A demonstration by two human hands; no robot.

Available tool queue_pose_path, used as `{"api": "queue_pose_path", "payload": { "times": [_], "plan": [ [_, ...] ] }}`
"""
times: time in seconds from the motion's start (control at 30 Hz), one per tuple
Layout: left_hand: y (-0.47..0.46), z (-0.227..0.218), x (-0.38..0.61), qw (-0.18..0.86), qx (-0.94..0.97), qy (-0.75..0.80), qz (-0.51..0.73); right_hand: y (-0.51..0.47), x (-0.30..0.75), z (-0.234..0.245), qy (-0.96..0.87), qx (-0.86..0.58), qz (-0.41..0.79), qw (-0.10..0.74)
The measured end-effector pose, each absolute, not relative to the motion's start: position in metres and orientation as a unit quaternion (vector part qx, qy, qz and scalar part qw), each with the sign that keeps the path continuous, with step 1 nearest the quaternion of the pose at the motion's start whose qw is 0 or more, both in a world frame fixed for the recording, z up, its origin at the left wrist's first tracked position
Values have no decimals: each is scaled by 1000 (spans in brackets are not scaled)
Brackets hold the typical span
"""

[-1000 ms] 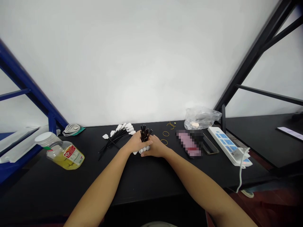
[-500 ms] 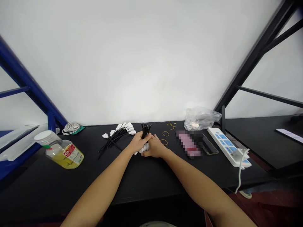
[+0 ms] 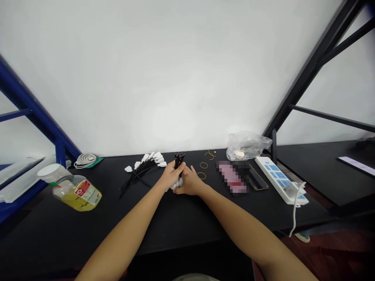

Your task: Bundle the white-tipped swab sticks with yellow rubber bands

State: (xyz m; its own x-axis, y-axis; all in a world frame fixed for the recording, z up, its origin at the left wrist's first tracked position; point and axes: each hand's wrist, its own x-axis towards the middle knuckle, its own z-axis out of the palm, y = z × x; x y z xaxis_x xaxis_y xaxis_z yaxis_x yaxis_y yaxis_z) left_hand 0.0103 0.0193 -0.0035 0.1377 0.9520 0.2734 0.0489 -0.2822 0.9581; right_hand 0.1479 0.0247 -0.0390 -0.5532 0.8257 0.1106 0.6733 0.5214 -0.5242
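Observation:
Between both hands, at the middle of the black table, stands a bundle of short black cables (image 3: 179, 159) with white connectors at their lower ends. My left hand (image 3: 170, 176) is closed round the bundle from the left, its thumb across the cables. From the right, my right hand (image 3: 190, 182) wraps the lower part near the white ends. The fingers hide much of the bundle. Left of the hands lies a fanned pile of similar black cables (image 3: 142, 170) with white connectors. Several yellow rubber bands (image 3: 204, 165) lie to the right of my right hand.
A clear jar (image 3: 76, 192) with yellow contents leans at the left, near a coiled white cable (image 3: 84, 160). On the right are a pixelated pink item (image 3: 233, 177), a phone (image 3: 258, 178), a power strip (image 3: 278, 175) and a clear plastic bag (image 3: 249, 145). Metal frames flank both sides.
Both hands stay closed on the cable bundle, and the black cable tips stand a little closer together. The whole view has shifted slightly.

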Motion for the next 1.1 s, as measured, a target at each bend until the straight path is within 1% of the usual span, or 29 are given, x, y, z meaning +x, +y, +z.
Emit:
{"api": "queue_pose_path", "payload": {
  "times": [0.17, 0.33, 0.43, 0.57, 0.63, 0.8, 0.97, 1.1],
  "plan": [
    [22, -11, 14, 480, 598, 392, 509, 22, 145, -39, -849, -458, 216, 152],
    [25, -16, 17, 514, 548, 374, 544, 21, 144, -37, -844, -473, 212, 137],
    [24, -18, 19, 493, 542, 378, 566, 20, 144, -35, -845, -473, 209, 136],
    [24, -23, 21, 412, 551, 419, 592, 15, 140, -32, -846, -481, 186, 138],
    [25, -26, 21, 389, 549, 438, 596, 12, 139, -30, -848, -482, 175, 136],
    [26, -30, 17, 398, 554, 417, 601, 21, 162, -17, -874, -453, 151, 91],
    [26, -28, 14, 428, 554, 415, 581, 46, 212, 0, -829, -548, 50, 99],
    [23, -24, 14, 427, 569, 423, 561, 54, 226, 1, -810, -583, 26, 62]
  ]
}}
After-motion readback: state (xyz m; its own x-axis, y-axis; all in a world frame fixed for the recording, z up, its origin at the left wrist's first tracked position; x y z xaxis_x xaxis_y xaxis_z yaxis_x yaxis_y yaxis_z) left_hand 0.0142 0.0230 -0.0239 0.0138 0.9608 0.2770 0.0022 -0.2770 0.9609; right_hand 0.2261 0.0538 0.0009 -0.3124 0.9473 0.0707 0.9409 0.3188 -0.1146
